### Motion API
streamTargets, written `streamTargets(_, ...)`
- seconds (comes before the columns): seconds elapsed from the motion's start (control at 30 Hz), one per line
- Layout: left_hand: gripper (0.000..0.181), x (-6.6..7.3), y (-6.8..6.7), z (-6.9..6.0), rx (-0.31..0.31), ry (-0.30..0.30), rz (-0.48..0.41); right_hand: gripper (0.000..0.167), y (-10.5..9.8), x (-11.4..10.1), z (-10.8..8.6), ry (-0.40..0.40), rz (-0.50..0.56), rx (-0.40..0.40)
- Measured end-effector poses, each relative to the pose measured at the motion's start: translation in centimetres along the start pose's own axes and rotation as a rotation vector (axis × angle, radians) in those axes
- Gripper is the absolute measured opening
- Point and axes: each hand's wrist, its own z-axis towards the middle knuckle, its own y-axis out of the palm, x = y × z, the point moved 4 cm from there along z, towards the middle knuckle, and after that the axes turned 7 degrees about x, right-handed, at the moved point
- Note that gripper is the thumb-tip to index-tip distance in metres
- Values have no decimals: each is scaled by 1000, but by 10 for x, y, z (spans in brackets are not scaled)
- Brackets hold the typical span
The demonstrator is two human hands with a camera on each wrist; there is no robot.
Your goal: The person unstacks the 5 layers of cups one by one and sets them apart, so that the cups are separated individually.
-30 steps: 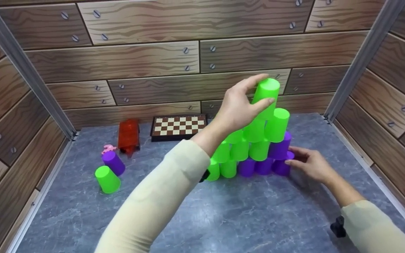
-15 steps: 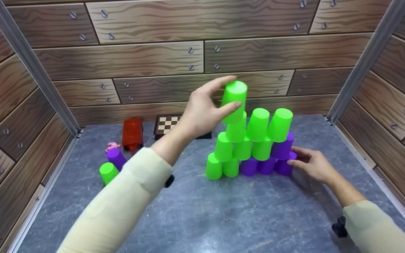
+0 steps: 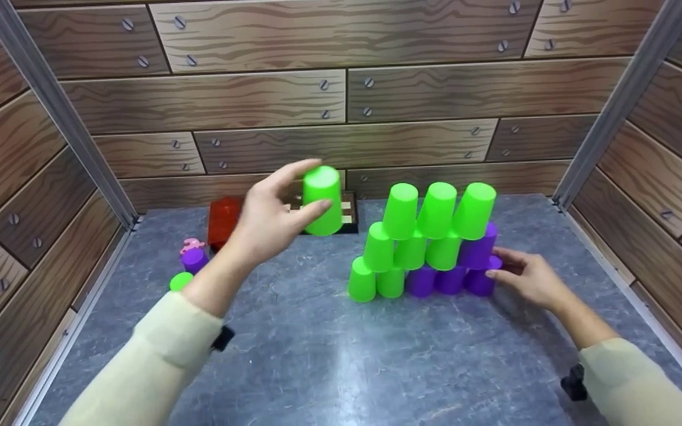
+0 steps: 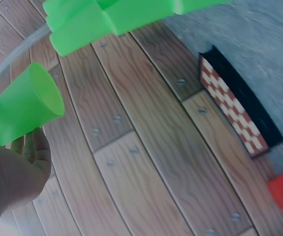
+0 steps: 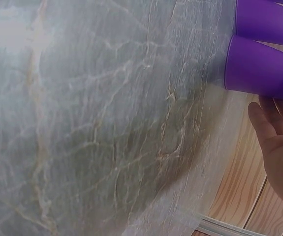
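My left hand (image 3: pixel 270 219) holds an upside-down green cup (image 3: pixel 323 201) in the air, left of the stack; in the left wrist view the fingers of that hand (image 4: pixel 20 169) curl round the green cup (image 4: pixel 20 105). The stack has three rows of upturned cups: green cups (image 3: pixel 401 212) on top, green ones and a purple cup (image 3: pixel 478 249) in the middle, green and purple below. At its right end my right hand (image 3: pixel 530 281) touches the lowest purple cup (image 3: pixel 480 282) with its fingers. The right wrist view shows that hand (image 5: pixel 279 142) against the purple cup (image 5: pixel 259 66).
At the left stand a purple cup (image 3: pixel 194 259) and a green cup (image 3: pixel 181 281), partly behind my left arm, with a pink piece (image 3: pixel 192 245) beside them. A red object (image 3: pixel 222 222) and a checkered board (image 3: pixel 348 213) lie near the wooden back wall (image 3: pixel 258 100).
My left hand has moved left and down with its green cup, away from above the stack. The whole top row shows now. My right hand has stayed at the purple cups.
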Motion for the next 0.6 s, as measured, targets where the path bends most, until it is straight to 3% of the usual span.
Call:
streamTargets(0.3, 57, -25, -49, -29, 100, -43, 15, 58, -1, 2, 0, 6, 0, 2)
streamTargets(0.6, 62, -55, -95, -72, 155, -186, 111, 59, 0, 0, 0, 5, -9, -9)
